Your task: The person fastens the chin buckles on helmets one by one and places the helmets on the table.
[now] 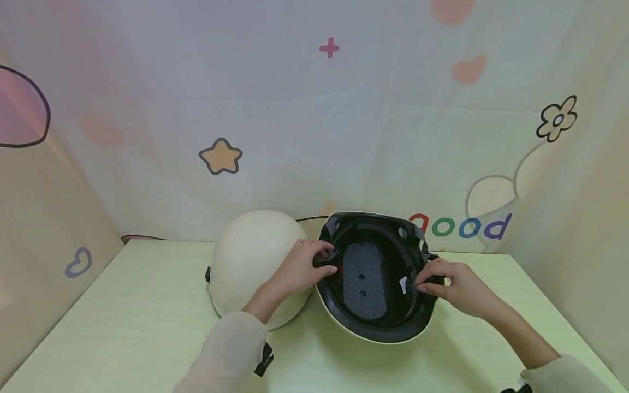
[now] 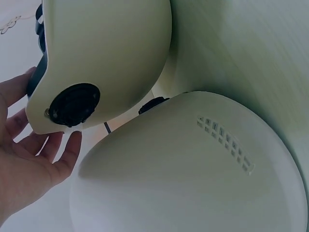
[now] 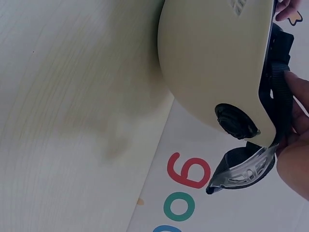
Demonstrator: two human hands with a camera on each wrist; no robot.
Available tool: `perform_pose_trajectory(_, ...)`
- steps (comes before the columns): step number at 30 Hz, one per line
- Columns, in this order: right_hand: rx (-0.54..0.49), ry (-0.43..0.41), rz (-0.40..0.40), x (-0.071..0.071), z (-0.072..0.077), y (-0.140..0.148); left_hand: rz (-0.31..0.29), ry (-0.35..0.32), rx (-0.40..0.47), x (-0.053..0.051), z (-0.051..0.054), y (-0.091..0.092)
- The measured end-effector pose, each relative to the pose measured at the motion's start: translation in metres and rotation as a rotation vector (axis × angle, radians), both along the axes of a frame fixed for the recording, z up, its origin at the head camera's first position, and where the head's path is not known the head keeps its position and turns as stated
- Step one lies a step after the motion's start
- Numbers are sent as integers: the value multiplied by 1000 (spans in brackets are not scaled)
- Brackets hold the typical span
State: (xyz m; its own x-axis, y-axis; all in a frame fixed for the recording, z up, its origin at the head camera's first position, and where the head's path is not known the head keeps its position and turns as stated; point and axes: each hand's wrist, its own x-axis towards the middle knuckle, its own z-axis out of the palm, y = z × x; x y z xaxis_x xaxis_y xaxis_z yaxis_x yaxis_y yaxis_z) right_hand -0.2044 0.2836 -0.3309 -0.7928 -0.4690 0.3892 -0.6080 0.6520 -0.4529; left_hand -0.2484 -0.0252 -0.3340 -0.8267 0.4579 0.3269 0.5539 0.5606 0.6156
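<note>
A cream helmet [image 1: 363,327] is tilted up with its black lined inside [image 1: 363,278] facing me. My left hand [image 1: 297,265] grips its left edge, with fingers and thumb about a black part of the rim. On the opposite side my right hand [image 1: 464,286] pinches a black strap [image 3: 281,92] at the edge. In the left wrist view a round black fitting [image 2: 75,104] shows on the shell near the left fingers. Close to the left hand, a second cream helmet [image 1: 257,256] rests dome up on the table, partly hidden by the left arm.
The pale green table [image 1: 123,305] meets a printed curtain [image 1: 304,120] at the back. A clear plastic piece with black edges [image 3: 246,169] hangs beside the tilted helmet's right side. A small black fitting [image 1: 207,274] sticks out at the second helmet's left.
</note>
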Motion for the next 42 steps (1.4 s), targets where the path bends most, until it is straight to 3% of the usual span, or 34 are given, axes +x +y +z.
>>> perform_pose_trajectory(7, -20, -46, 15, 1, 1, -1, -30, 17, 22, -1, -1, 2)
perform_pose_trajectory(13, -84, -120, 48, 2, 5, -2, 6, 3, -9, -1, -3, 3)
perform_pose_trajectory(19, -86, -157, 27, 3, 6, -2, 13, 15, -41, -1, -2, 5)
perform_pose_trajectory(31, -96, -97, 37, 1, 2, -3, 16, 27, -68, -2, -4, 7)
perform_pose_trajectory(42, -93, -98, 32, 1, 2, -2, 15, 32, -105, -2, -1, 8)
